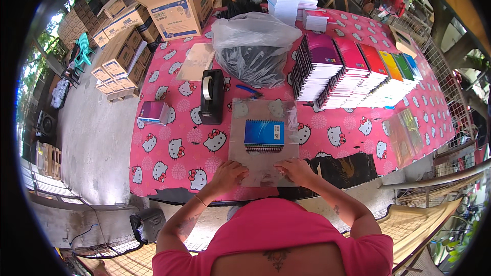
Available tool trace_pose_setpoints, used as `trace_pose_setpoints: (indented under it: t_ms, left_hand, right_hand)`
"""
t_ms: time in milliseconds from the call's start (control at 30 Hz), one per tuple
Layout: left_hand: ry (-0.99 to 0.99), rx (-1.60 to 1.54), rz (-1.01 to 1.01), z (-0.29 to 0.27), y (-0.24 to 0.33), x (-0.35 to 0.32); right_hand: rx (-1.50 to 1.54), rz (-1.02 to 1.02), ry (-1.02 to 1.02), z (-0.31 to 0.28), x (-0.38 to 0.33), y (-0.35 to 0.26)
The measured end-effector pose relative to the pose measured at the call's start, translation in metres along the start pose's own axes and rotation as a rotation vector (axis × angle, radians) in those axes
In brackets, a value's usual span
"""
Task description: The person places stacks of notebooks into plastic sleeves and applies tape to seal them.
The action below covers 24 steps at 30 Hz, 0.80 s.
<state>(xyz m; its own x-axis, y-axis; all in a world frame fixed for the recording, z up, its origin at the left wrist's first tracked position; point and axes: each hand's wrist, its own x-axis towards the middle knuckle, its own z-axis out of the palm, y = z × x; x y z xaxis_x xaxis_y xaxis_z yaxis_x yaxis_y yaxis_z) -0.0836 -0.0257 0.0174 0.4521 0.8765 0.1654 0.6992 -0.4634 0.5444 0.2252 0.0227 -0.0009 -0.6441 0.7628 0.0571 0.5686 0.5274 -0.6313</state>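
- In the head view, we see two bare forearms come up from the lower edge and angle inward, elbows spread wide.
- The left hand (231,175) lies by the near left corner of one brownish sheet (261,167), fingers curled under.
- The right hand (295,170) mirrors it at the near right side, fingers bent inward; we cannot tell whether either hand pinches the sheet.
- Between and beyond the hands, on the sheet, sits one small blue spiral notebook pile (264,133), coils toward us and touched by neither hand; we cannot count its books.
- Left of it we count one black tape dispenser (211,97) and one purple notebook pile (155,112).
- Beyond the sheet are one pair of blue-handled pliers (249,90) and one plastic bag (255,46).
- To the right we count six colours of spiral notebooks (353,71): purple, pink, red, yellow, green, blue.
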Motion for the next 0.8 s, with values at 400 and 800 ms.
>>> trace_pose_setpoints:
  t_ms: [400, 800]
  left_hand:
    - [0.105, -0.250, -0.108, -0.037, -0.001, 0.045]
    - [0.245, -0.976, -0.639, -0.013, -0.098, 0.068]
  right_hand:
    - [0.414, 0.043, 0.155, -0.057, 0.025, -0.001]
    - [-0.384, -0.101, 0.319, 0.025, 0.054, -0.060]
